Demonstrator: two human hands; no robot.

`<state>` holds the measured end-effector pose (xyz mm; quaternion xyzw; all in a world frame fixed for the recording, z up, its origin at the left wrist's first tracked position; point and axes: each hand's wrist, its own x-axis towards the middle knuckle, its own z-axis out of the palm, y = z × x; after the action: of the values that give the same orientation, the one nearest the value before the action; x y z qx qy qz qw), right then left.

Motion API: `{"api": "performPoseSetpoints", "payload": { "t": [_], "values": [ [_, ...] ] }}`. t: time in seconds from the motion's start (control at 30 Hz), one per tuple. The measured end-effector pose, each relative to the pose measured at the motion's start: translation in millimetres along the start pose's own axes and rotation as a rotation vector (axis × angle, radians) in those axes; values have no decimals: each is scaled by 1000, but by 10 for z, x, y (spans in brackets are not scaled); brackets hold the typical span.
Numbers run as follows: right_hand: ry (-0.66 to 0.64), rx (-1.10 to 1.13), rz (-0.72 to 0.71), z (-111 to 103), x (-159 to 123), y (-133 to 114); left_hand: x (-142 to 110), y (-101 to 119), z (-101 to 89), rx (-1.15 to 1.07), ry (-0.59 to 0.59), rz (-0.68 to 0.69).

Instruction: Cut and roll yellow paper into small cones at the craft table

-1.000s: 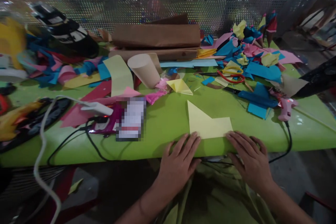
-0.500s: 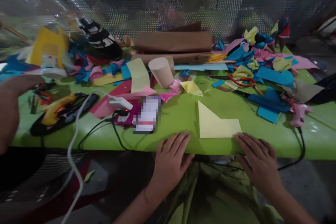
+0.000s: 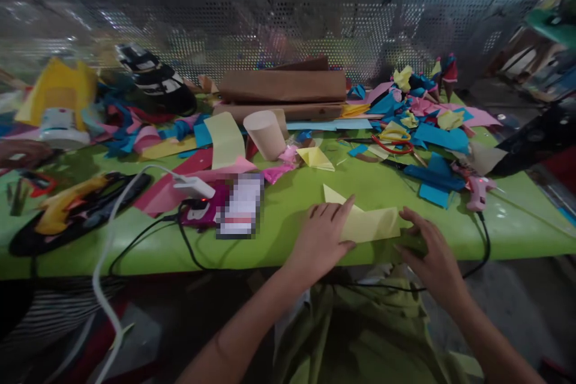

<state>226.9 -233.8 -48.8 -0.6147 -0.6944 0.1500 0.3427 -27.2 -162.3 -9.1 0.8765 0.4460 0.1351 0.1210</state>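
A pale yellow folded paper (image 3: 369, 223) lies near the front edge of the green table (image 3: 288, 222). My left hand (image 3: 324, 234) lies on the paper's left part, fingers stretched flat and pointing up-right over its corner. My right hand (image 3: 425, 252) rests at the paper's lower right corner, fingers loosely spread with the tips at the paper's edge. Neither hand is wrapped round anything.
Coloured paper scraps (image 3: 432, 132), red-handled scissors (image 3: 393, 143), a pink glue gun (image 3: 477, 191) with cord, a tan paper cone (image 3: 265, 132) and brown rolls (image 3: 283, 87) lie behind. A phone (image 3: 238, 204), cables and a yellow glue gun (image 3: 63, 207) sit left. Another person's hand (image 3: 22, 153) is far left.
My left hand has moved up from the table edge onto the yellow paper. My right hand has shifted slightly toward the paper's right corner. The view has also shifted.
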Motion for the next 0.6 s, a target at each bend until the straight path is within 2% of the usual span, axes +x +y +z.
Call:
{"api": "performPoseSetpoints", "payload": {
  "t": [0.13, 0.27, 0.4, 0.6],
  "values": [
    [68, 126, 29, 26, 27, 17, -181, 25, 42, -16, 45, 186],
    [-8, 134, -113, -23, -11, 49, -336, 10, 111, -98, 90, 312],
    [-26, 85, -197, -46, -37, 70, -416, -36, 163, -168, 138, 315],
    [-54, 76, -202, -56, -30, 59, -435, -63, 151, -178, 97, 298]
  ]
}}
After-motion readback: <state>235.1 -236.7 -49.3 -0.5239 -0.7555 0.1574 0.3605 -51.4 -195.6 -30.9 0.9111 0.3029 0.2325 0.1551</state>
